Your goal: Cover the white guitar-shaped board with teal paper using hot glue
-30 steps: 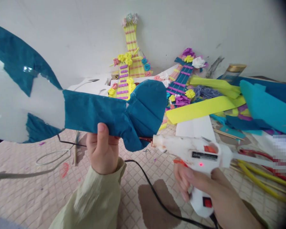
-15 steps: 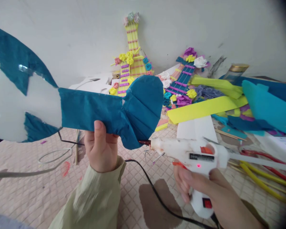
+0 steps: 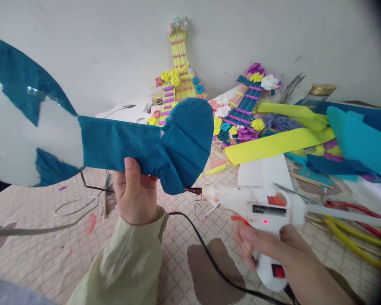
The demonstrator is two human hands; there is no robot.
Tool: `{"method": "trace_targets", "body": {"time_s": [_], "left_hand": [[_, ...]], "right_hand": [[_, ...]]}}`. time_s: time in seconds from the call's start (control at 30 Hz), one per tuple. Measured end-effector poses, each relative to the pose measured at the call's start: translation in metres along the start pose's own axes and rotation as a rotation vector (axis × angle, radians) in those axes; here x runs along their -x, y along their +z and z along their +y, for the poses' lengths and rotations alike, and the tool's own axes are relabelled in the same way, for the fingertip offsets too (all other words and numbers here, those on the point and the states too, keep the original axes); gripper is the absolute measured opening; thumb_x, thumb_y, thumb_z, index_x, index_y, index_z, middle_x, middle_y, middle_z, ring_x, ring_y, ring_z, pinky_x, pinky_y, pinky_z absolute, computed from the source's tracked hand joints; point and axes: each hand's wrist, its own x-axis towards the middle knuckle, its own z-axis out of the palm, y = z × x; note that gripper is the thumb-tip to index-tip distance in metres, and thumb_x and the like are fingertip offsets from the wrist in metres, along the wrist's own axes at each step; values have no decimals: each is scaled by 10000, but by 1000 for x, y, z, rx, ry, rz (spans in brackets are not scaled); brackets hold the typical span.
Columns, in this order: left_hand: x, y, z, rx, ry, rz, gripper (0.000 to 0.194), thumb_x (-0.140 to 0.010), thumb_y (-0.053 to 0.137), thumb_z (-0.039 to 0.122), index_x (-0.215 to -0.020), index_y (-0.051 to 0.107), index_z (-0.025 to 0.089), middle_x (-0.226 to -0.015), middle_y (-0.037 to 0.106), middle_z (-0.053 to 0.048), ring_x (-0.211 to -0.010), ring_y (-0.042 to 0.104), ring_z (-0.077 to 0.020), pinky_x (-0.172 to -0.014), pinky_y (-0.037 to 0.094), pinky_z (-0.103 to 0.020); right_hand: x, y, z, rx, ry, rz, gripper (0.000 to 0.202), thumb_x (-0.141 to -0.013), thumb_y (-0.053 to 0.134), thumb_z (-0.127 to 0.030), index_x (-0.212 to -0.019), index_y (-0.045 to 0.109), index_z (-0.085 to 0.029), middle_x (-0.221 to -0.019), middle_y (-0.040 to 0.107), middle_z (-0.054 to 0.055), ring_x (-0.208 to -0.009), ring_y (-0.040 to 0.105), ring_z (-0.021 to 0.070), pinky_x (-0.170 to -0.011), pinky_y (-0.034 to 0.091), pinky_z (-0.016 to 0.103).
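Note:
My left hand (image 3: 136, 190) grips the neck of a guitar-shaped craft piece (image 3: 120, 144), thumb in front and the other fingers behind it. Blue crepe paper covers its neck and rounded head; the body at the left is white with blue patches. In my right hand (image 3: 269, 250) is a white hot glue gun (image 3: 250, 201), its red light lit and a glue stick sticking out of the back. The dark nozzle tip is at the lower edge of the blue head; whether it touches I cannot tell.
Against the wall stand a yellow paper guitar (image 3: 179, 55) and a blue one (image 3: 244, 106) with paper flowers. Yellow paper strips (image 3: 273, 146), turquoise paper (image 3: 358, 135), a gold-lidded jar (image 3: 320, 95) and scissors (image 3: 343, 207) lie at the right. A black cord (image 3: 206, 250) crosses the quilted tablecloth (image 3: 174, 262).
The craft piece's head has shifted slightly left and up, and the nozzle tip now shows more below its edge. Both hands keep their holds.

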Motion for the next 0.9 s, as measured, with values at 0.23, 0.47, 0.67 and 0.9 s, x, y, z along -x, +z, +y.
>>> {"method": "trace_targets", "body": {"time_s": [0.23,0.47,0.67,0.9], "left_hand": [[-3,-1,-2,-5,2,109,268,-713,647,420,-896,620,227,-689,613,28,-515,534,-71,-470,449,-190],[-17,-4,4,37,66,208,349,-666,687,426,-906,589,193,-696,639,35,-519,554,-66,-443,431,-173],[-20,-5,13,114,61,172,312,-666,702,390,-871,599,179,-683,645,39,-523,566,-74,-483,463,-198],[-12,1,22,193,33,81,289,-652,719,369,-840,619,173,-684,664,35,-518,580,-91,-449,470,-197]], "right_hand": [[-2,5,-14,110,-136,46,400,-763,527,-502,-533,520,-175,-480,490,-7,-518,484,114,-555,386,249],[-20,13,-10,-257,-20,212,354,-702,602,-472,-864,609,-157,-545,536,-16,-466,474,101,-445,350,225],[-46,39,10,-16,-4,170,256,-740,536,-404,-731,537,-149,-495,494,-32,-427,460,91,-409,351,210],[-72,52,4,406,-221,80,280,-795,482,-360,-658,610,-152,-576,620,5,-555,564,126,-517,422,223]]}}
